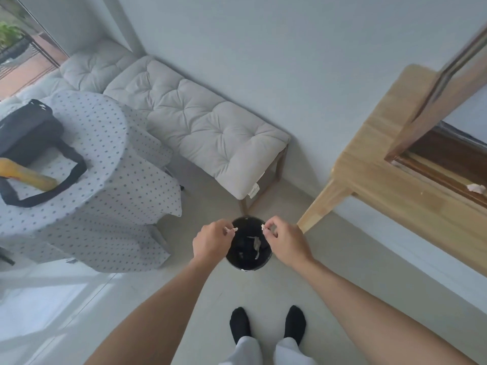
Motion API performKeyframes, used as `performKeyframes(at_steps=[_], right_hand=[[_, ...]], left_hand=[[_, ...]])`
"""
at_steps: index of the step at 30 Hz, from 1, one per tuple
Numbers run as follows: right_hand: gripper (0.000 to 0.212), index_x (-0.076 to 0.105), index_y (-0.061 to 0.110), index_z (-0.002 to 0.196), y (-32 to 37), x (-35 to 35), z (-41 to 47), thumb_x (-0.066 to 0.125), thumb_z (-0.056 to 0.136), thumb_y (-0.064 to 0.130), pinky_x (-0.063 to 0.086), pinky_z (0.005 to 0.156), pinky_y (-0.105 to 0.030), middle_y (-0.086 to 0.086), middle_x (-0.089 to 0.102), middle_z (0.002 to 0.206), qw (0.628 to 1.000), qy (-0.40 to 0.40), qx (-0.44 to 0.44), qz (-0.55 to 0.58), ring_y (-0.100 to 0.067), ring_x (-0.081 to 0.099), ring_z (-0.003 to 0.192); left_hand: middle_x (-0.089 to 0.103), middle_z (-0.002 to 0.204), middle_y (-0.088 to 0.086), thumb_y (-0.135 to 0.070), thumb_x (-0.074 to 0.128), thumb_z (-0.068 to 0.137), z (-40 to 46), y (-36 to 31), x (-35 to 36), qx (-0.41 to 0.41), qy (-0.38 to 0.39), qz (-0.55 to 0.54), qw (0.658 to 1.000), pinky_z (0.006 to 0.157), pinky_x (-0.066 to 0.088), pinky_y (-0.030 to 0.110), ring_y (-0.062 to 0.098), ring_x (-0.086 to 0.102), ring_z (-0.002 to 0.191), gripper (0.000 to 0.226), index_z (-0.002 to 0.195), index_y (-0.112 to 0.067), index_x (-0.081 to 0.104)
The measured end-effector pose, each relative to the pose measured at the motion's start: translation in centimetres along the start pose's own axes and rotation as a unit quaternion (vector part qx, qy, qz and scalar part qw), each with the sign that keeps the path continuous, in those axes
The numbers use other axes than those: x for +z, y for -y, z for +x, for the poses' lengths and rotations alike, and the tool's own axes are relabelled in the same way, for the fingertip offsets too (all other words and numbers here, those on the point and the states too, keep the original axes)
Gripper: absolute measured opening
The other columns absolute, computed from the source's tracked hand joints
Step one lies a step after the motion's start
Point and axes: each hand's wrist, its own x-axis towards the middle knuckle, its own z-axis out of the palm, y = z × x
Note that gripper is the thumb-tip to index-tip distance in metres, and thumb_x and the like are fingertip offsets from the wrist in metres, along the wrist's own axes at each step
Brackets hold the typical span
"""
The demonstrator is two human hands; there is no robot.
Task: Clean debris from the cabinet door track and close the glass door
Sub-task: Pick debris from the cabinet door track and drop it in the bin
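Both my hands hover over a small black bin (238,262) on the floor. My left hand (212,239) pinches a small pale scrap of debris (234,229) above the bin's left rim. My right hand (286,242) pinches another pale scrap (263,227) above the right rim. Pale scraps (256,245) lie inside the bin. At the right stands the wooden cabinet (374,180) with its dark door track (445,177). A white bit of debris (476,188) rests on the track. The glass door's frame (448,75) leans across the top right, blurred.
A grey tufted bench (195,122) stands along the wall behind the bin. A round table with a dotted cloth (92,180) is at the left, bearing a black bag (29,138) and a yellow object (31,177). My feet in black socks (267,327) stand on pale floor.
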Motion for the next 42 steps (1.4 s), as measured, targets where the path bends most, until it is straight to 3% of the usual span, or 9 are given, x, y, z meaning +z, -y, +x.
performKeyframes(at_steps=[7,11,14,18,24,29,33,38,42], right_hand=[[0.015,0.069,0.026,0.107,-0.3,2.8,3.0,0.063,0.105,0.039,0.059,0.077,-0.043,0.006,0.063,0.073,0.999,0.033,0.025,-0.023,-0.033,0.070,0.083],[0.026,0.068,0.027,0.127,-0.6,3.2,3.8,0.066,0.102,0.034,0.059,0.090,-0.044,0.000,0.072,0.089,0.997,0.058,0.048,-0.031,-0.035,0.073,0.101],[0.033,0.066,0.025,0.135,-1.3,2.8,3.4,0.066,0.103,0.035,0.058,0.087,-0.041,-0.004,0.077,0.094,0.996,0.053,0.059,-0.042,-0.035,0.073,0.103],[0.035,0.066,0.026,0.136,-1.7,1.5,2.4,0.065,0.103,0.039,0.054,0.082,-0.039,0.006,0.065,0.083,0.996,0.040,0.069,-0.048,-0.034,0.073,0.101],[0.037,0.066,0.028,0.136,-0.3,-2.1,0.8,0.066,0.102,0.041,0.045,0.075,-0.033,0.011,0.061,0.069,0.998,-0.019,0.064,-0.012,-0.023,0.064,0.081],[0.039,0.065,0.029,0.137,2.3,-6.5,-1.2,0.066,0.102,0.045,0.053,0.079,-0.037,0.011,0.062,0.073,0.996,-0.078,0.044,0.025,-0.023,0.067,0.086],[0.040,0.066,0.029,0.139,4.4,-11.1,-2.9,0.066,0.102,0.046,0.052,0.080,-0.039,0.013,0.060,0.071,0.989,-0.141,0.024,0.032,-0.023,0.066,0.087],[0.037,0.066,0.031,0.135,6.0,-16.4,-4.8,0.064,0.101,0.045,0.058,0.084,-0.042,0.011,0.063,0.068,0.978,-0.202,0.001,0.050,-0.026,0.071,0.087],[0.036,0.067,0.034,0.132,6.1,-20.3,-6.1,0.065,0.098,0.048,0.058,0.080,-0.040,0.008,0.071,0.071,0.964,-0.258,0.008,0.063,-0.024,0.074,0.088]], left_hand=[[0.078,0.108,-0.005,-0.039,0.060,0.101,2.5,0.3,1.7,-0.019,0.018,0.004,1.000,0.085,0.054,0.039,0.029,0.070,0.103,0.023,0.118,-0.037,0.075],[0.076,0.110,-0.007,-0.032,0.063,0.098,3.1,0.3,1.6,-0.021,0.032,0.011,0.999,0.091,0.057,0.041,0.029,0.070,0.107,0.037,0.135,-0.036,0.066],[0.076,0.108,-0.008,-0.031,0.064,0.099,3.0,0.8,1.3,-0.021,0.035,0.015,0.999,0.089,0.056,0.040,0.027,0.070,0.106,0.040,0.139,-0.035,0.064],[0.076,0.107,-0.009,-0.034,0.063,0.101,2.5,1.0,0.7,-0.017,0.031,0.013,0.999,0.079,0.051,0.034,0.022,0.070,0.102,0.040,0.140,-0.034,0.062],[0.074,0.099,-0.012,-0.038,0.066,0.098,1.0,-1.2,-1.4,0.016,0.019,0.000,1.000,0.089,0.060,0.042,0.023,0.071,0.098,0.040,0.138,-0.032,0.062],[0.068,0.090,-0.020,-0.048,0.068,0.094,-0.7,-5.9,-4.3,0.081,-0.006,-0.031,0.996,0.085,0.058,0.039,0.017,0.069,0.094,0.053,0.145,-0.039,0.058],[0.073,0.096,-0.021,-0.054,0.070,0.091,-1.9,-10.6,-7.3,0.140,-0.027,-0.051,0.988,0.090,0.055,0.039,0.017,0.070,0.104,0.057,0.145,-0.043,0.057],[0.070,0.093,-0.022,-0.055,0.069,0.092,-3.5,-16.5,-10.4,0.229,-0.047,-0.056,0.971,0.091,0.057,0.042,0.012,0.069,0.100,0.056,0.146,-0.044,0.056],[0.073,0.098,-0.019,-0.053,0.069,0.093,-4.6,-21.2,-11.8,0.286,-0.063,-0.046,0.955,0.096,0.055,0.041,0.015,0.069,0.107,0.056,0.147,-0.042,0.057]])
